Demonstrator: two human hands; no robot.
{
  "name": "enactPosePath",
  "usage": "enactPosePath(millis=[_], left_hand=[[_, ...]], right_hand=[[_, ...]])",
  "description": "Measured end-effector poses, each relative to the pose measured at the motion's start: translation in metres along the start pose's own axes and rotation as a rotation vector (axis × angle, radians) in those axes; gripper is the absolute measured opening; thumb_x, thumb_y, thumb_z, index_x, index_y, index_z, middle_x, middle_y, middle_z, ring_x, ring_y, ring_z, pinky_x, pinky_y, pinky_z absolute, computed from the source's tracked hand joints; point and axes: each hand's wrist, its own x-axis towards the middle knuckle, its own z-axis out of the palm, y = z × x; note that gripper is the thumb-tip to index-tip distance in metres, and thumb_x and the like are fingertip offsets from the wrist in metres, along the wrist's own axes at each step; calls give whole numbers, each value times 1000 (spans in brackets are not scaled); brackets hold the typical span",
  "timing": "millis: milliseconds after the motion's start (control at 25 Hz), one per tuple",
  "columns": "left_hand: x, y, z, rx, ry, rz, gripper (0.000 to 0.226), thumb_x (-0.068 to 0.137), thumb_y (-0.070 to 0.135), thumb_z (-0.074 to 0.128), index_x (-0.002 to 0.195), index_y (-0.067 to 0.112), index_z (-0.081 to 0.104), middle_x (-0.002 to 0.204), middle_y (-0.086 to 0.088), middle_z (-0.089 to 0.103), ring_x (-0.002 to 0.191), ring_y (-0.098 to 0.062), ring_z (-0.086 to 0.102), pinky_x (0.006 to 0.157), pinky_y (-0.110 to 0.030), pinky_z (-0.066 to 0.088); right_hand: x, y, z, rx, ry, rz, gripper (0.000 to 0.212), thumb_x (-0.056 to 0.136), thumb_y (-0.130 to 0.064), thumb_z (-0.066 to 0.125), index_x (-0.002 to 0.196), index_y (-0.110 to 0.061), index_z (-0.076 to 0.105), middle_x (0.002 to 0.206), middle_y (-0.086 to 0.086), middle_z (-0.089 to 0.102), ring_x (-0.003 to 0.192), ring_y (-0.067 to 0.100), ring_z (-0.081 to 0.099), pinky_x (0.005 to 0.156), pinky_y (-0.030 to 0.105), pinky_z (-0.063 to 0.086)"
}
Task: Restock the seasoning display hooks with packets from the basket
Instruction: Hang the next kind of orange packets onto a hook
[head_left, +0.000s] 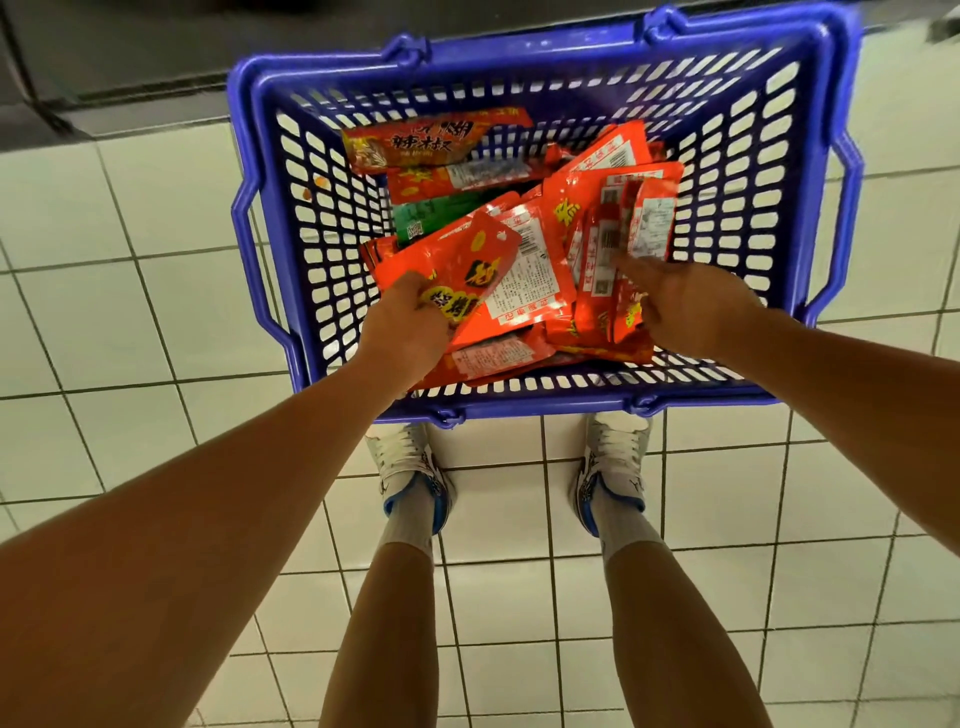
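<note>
A blue plastic basket (524, 62) stands on the tiled floor in front of my feet. It holds several red and orange seasoning packets and one green packet (415, 218). My left hand (405, 327) grips the lower edge of a red packet (457, 260) with a yellow label, lifted slightly over the pile. My right hand (685, 306) reaches into the right side of the basket, its fingers spread and touching a bundle of upright red packets (623, 228). No display hooks are in view.
White floor tiles (130, 312) surround the basket. A dark base of a fixture (130, 67) runs along the top, behind the basket. My two feet in white shoes (410, 467) stand just behind the basket's near rim.
</note>
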Motion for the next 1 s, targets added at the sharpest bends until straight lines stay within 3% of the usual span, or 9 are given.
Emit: enactPosePath(millis=[160,280,400,480,560,640,800,920,1000], left_hand=[[-7,4,2,0,-1,1,40,95,7,38,130,16,54,113,-12,64,95,-29,62,83,-47,58],[-12,7,4,-4,-1,6,37,96,6,38,129,14,54,114,-14,64,100,-32,61,89,-52,55],[-16,9,7,-3,15,11,35,97,7,39,127,14,55,114,-14,64,102,-33,61,90,-51,55],[-18,12,7,-46,31,20,32,97,6,39,123,12,56,108,-12,64,98,-32,62,83,-45,57],[-22,16,8,-87,39,33,29,98,6,38,120,12,56,100,-10,64,88,-27,61,68,-36,54],[-25,22,9,-123,41,45,30,99,7,36,120,14,56,102,-10,65,86,-26,61,66,-35,51],[-33,40,6,-215,41,58,33,97,4,35,117,17,58,89,-6,61,69,-20,50,55,-26,37],[-45,59,-3,-325,72,24,38,92,2,35,113,20,61,81,-6,60,65,-17,49,56,-27,38],[-55,70,-9,-426,92,-41,39,93,4,36,115,24,61,79,-4,58,67,-17,51,60,-30,41]], right_hand=[[-9,8,3,8,14,3,70,104,-28,42,160,-27,0,166,8,21,113,36,63,81,45,59],[-11,10,7,89,39,25,70,103,-27,43,160,-28,3,159,14,36,106,38,64,78,43,57],[-12,8,10,186,152,144,54,102,-30,48,151,-23,27,116,20,66,77,33,60,65,40,52],[-10,7,10,249,230,270,40,102,-37,50,136,-17,42,95,14,68,67,27,56,58,34,49],[-10,8,6,351,344,332,30,100,-33,55,124,-14,52,90,11,69,66,25,55,57,28,42],[-16,6,-4,541,461,375,22,96,-22,59,118,-17,57,98,8,71,75,26,62,63,26,42],[-42,-7,-35,1176,585,404,38,86,0,60,110,-27,49,91,-6,70,72,6,70,50,20,52],[-70,-21,-63,1715,487,380,37,83,9,58,103,-22,59,97,2,72,83,22,75,61,35,59],[-85,-29,-78,1892,489,378,35,82,12,55,97,-18,64,103,9,73,87,28,74,63,36,58]])
